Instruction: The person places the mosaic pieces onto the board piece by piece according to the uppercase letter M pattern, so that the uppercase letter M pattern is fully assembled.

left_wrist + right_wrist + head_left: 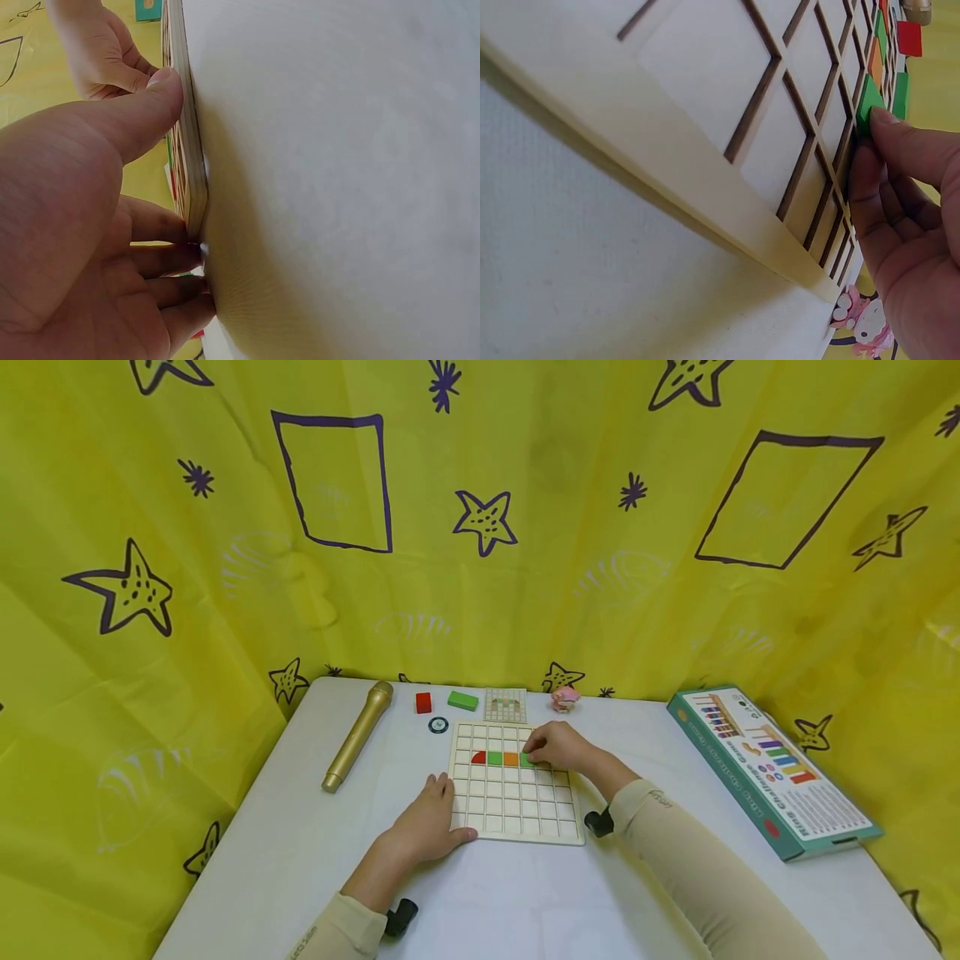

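Observation:
A pale gridded board (517, 814) lies on the white table. One row holds a red rounded tile (479, 758), a green square tile (495, 758) and an orange tile (512, 759). Right of these, my right hand (558, 747) pinches another green tile (868, 103) between thumb and forefinger, at a cell of the same row. My left hand (426, 823) rests at the board's near left corner, thumb against the near edge and extended fingers along the left side. In the left wrist view, the thumb touches the board's edge (193, 150).
Behind the board are a patterned card (506, 705), a red block (423, 702), a green block (462, 700), a round chip (438, 724) and a pink figurine (565, 698). A gold microphone (358, 735) lies left; a game box (776, 772) lies right. Yellow curtain (555, 593) hangs behind.

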Tool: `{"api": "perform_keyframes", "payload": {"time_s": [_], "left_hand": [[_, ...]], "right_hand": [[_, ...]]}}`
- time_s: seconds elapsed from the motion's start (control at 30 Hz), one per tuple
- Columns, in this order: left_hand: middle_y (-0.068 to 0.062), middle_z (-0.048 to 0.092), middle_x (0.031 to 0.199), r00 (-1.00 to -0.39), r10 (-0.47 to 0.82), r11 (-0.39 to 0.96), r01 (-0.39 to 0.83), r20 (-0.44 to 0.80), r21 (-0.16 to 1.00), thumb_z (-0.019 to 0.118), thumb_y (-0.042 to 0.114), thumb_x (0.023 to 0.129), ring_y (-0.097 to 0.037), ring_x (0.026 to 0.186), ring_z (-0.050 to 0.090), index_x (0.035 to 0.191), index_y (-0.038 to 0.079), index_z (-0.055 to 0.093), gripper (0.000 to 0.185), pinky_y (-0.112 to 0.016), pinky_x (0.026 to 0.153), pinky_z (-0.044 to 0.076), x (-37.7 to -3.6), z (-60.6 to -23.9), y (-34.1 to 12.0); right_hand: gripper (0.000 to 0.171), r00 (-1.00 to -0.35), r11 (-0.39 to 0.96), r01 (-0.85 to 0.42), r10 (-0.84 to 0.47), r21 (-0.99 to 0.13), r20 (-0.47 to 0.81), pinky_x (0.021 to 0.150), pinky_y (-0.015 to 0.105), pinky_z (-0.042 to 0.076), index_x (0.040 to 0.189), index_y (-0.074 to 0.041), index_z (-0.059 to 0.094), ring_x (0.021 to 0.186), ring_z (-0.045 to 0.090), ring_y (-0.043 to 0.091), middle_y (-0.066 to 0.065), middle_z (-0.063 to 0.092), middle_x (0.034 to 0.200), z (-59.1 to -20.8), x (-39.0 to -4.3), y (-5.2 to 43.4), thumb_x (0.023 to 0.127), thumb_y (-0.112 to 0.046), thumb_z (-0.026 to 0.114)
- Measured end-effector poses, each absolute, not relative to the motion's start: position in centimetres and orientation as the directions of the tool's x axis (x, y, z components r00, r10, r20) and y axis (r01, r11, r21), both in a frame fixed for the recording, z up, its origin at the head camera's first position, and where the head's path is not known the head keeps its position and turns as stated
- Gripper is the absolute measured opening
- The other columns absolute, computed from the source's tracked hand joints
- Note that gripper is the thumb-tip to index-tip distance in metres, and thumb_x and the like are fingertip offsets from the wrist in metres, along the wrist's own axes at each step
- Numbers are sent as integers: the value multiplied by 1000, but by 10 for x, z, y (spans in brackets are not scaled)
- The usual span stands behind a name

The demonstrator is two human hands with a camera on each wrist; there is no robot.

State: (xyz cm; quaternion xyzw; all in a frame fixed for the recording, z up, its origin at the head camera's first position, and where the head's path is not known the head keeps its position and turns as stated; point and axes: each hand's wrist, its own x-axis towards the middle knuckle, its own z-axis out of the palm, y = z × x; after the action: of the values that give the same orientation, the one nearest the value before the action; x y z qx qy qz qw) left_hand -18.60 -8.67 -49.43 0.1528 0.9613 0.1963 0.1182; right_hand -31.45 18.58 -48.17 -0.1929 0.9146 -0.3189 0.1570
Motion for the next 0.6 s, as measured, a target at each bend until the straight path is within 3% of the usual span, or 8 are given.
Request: {"api": "perform_keyframes", "payload": {"time_s": [0.2, 0.43, 0.6], "left_hand": [[-26, 28, 160, -929, 337, 875, 251, -151, 413, 73, 50, 89, -42, 149, 21, 151, -12, 32, 97, -49, 116, 31, -189, -495, -86], [-25, 27, 160, -928, 327, 874, 226, -176, 431, 74, 49, 88, -41, 149, 21, 151, -11, 32, 96, -50, 116, 30, -186, -496, -87], [-27, 28, 160, -928, 334, 869, 237, -163, 435, 74, 49, 89, -42, 149, 21, 150, -12, 33, 96, -49, 116, 30, -185, -497, -87]], "right_hand": [[5, -888, 732, -244, -433, -636, -158, 67, 28, 51, 92, -8, 78, 73, 58, 13, -1, 71, 86, -480, -315, 184, 92, -6, 73], [7, -891, 732, -249, -430, -634, -147, 78, 31, 52, 97, -9, 76, 84, 58, 13, -3, 71, 93, -484, -308, 184, 92, -7, 73], [8, -900, 724, -236, -415, -648, -136, 76, 32, 51, 98, -8, 75, 81, 58, 14, -2, 70, 92, -482, -303, 185, 91, -5, 73]]}}
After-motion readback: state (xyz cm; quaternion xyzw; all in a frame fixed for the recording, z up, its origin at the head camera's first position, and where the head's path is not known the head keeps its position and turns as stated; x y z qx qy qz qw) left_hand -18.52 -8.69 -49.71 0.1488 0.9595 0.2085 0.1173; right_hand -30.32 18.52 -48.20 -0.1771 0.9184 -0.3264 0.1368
